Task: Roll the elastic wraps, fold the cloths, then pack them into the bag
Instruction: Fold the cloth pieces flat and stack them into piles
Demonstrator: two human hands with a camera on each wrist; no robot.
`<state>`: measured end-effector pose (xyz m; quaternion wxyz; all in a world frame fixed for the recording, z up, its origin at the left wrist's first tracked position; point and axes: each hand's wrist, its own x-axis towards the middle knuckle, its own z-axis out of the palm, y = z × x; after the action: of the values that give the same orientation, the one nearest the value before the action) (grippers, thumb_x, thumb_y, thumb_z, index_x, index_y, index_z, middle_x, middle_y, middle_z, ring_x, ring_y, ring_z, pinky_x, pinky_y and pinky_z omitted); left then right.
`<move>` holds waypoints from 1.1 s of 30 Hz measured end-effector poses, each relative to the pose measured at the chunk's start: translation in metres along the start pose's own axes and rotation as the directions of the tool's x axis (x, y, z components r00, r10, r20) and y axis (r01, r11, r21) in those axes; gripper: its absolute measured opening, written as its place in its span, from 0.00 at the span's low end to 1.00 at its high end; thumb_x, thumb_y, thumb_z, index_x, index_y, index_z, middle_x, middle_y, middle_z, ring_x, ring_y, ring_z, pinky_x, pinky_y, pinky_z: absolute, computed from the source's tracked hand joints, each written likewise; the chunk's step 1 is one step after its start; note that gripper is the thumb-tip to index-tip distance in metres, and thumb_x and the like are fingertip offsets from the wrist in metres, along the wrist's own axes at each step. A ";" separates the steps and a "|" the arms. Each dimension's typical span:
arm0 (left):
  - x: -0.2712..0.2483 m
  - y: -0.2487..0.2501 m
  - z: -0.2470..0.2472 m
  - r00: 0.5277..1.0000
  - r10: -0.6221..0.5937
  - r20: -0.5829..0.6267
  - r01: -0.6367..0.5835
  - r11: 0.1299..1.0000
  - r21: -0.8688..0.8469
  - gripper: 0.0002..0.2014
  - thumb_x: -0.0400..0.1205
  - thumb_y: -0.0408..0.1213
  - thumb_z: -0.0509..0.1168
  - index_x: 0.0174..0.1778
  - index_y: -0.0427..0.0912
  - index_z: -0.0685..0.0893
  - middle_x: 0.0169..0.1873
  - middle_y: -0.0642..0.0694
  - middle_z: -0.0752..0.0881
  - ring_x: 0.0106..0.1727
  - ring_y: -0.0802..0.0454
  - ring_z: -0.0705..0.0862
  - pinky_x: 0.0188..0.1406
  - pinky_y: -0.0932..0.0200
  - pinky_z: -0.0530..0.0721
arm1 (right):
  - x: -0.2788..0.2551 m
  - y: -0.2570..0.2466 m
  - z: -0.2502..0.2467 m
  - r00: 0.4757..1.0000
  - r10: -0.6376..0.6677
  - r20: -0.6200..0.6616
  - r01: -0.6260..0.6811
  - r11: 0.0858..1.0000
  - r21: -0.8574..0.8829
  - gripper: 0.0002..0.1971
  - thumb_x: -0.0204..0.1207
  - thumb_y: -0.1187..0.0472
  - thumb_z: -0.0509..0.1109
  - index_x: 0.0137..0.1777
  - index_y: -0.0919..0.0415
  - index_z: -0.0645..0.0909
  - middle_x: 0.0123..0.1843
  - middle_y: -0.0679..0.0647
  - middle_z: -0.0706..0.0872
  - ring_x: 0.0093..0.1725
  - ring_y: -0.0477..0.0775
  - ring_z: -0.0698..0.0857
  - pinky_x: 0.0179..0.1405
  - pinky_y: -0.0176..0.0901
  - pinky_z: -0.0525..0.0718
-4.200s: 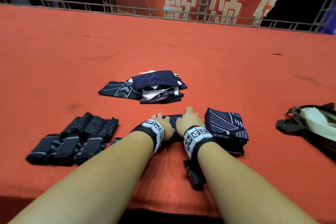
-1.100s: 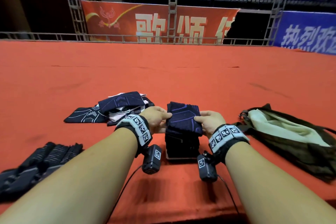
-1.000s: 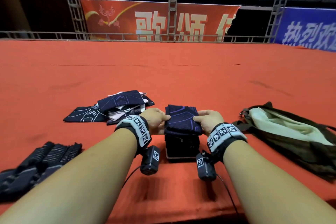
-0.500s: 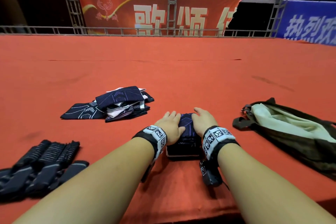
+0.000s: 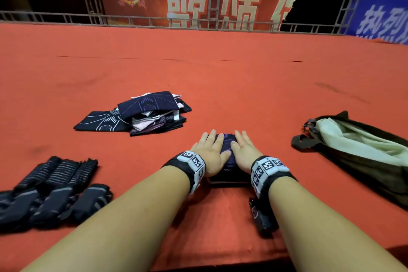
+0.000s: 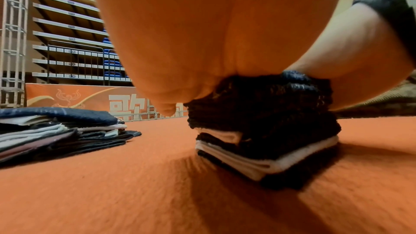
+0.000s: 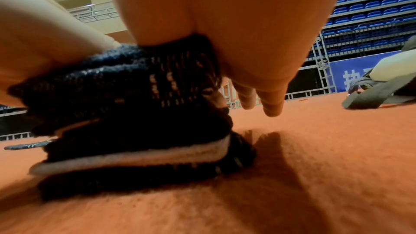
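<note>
Your left hand (image 5: 210, 153) and right hand (image 5: 244, 152) lie flat, fingers straight, each grip wide, pressing the folded cloth stack (image 6: 265, 131) onto the red bench (image 5: 220, 77). Unfolded cloths (image 5: 141, 115) lie beyond-left, rolled wraps (image 5: 50, 190) near-left, the bag (image 5: 362, 154) right.

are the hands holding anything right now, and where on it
Nothing is gripped. The left hand and right hand press flat, fingers straight, on top of the stack of folded dark navy cloths.
</note>
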<state>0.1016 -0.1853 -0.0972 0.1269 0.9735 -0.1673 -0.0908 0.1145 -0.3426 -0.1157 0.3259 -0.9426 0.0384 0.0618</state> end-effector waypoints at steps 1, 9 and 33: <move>-0.001 -0.001 0.002 1.000 0.005 -0.005 -0.005 1.000 -0.001 0.34 0.91 0.58 0.46 0.90 0.49 0.42 0.90 0.45 0.39 0.90 0.43 0.38 0.88 0.43 0.47 | 0.000 0.002 0.001 1.000 -0.014 -0.004 0.014 1.000 0.001 0.28 0.91 0.50 0.48 0.90 0.48 0.48 0.91 0.51 0.43 0.90 0.55 0.46 0.88 0.52 0.46; -0.001 -0.004 0.001 1.000 0.021 -0.013 -0.020 0.999 0.037 0.35 0.90 0.62 0.44 0.90 0.51 0.42 0.90 0.47 0.39 0.90 0.43 0.39 0.88 0.40 0.49 | -0.003 -0.003 0.002 0.999 0.037 -0.007 -0.037 0.997 -0.064 0.29 0.89 0.46 0.47 0.89 0.41 0.46 0.90 0.55 0.53 0.89 0.56 0.51 0.87 0.59 0.53; 0.010 -0.263 -0.105 0.903 -0.406 -0.139 0.424 0.894 0.143 0.21 0.80 0.50 0.62 0.66 0.46 0.84 0.72 0.39 0.68 0.68 0.37 0.79 0.68 0.48 0.79 | 0.065 -0.211 0.085 0.977 -0.200 0.078 0.206 0.976 -0.075 0.20 0.74 0.56 0.69 0.66 0.53 0.81 0.65 0.59 0.86 0.62 0.65 0.85 0.64 0.53 0.83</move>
<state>0.2133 0.0735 -0.0713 0.0298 0.9974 0.0442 -0.0495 0.1948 -0.1266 -0.0630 0.2924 -0.9515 -0.0722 0.0625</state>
